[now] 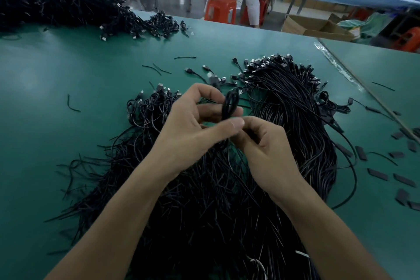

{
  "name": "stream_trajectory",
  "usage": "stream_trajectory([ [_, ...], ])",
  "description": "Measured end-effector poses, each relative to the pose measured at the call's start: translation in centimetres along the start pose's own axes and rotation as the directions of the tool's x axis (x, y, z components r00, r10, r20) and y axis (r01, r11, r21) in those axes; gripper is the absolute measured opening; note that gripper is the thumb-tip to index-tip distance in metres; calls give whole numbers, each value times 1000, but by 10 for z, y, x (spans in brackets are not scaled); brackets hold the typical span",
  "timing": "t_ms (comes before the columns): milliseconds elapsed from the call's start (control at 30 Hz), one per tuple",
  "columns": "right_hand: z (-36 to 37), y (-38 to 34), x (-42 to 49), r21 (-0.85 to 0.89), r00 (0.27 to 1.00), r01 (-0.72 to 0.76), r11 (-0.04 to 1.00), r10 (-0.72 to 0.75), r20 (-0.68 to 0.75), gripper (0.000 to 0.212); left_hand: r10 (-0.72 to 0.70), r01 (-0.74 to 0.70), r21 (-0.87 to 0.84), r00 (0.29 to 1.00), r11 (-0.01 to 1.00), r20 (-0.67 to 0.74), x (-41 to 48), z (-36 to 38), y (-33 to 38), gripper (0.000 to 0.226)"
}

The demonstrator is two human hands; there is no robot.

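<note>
The left hand (195,125) holds the coiled cable (230,103) above the bench (56,75), just over the middle of the work area. Its fingers (211,92) are curled round the coil and the thumb presses against the coil's lower end. The right hand (268,152) meets it from the right, with its fingers closed in a narrow pinch at that same lower end. What lies between the fingertips is blurred.

The coil stands roughly upright, with a USB plug at its top. Below the forearms lies a heap of black ties (204,188). A stack of straight cables (295,102) lies to the right, plugs facing away. A cluster of coiled cables (150,107) lies to the left. Flat black sleeves (379,175) are scattered at the right edge. A large cable pile (68,7) occupies the far left corner.
</note>
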State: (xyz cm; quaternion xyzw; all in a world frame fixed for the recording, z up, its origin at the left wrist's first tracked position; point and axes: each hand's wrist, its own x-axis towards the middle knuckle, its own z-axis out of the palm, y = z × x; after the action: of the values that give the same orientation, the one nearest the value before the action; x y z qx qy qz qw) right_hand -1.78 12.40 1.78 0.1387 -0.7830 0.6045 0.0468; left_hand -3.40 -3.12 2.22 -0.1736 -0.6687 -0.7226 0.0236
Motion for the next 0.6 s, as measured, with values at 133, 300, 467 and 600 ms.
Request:
stream_trajectory([
  [133, -4, 2, -2, 79, 995, -102, 992, 102, 2, 19, 17, -21, 52, 996, 998, 84, 2, -3, -6, 42],
  [300, -6, 9, -2, 207, 950, -308, 929, 311, 19, 23, 88, -99, 209, 994, 973, 62, 1, -5, -10, 45],
  [467, -13, 10, 3, 347, 896, -444, 826, 408, 174, 23, 147, -146, 191, 989, 971, 13, 1, -10, -12, 42],
  [600, -24, 29, 5, -278, 943, -323, 905, 333, -13, 22, 87, -10, 296, 965, 955, -249, 14, -28, -18, 41],
])
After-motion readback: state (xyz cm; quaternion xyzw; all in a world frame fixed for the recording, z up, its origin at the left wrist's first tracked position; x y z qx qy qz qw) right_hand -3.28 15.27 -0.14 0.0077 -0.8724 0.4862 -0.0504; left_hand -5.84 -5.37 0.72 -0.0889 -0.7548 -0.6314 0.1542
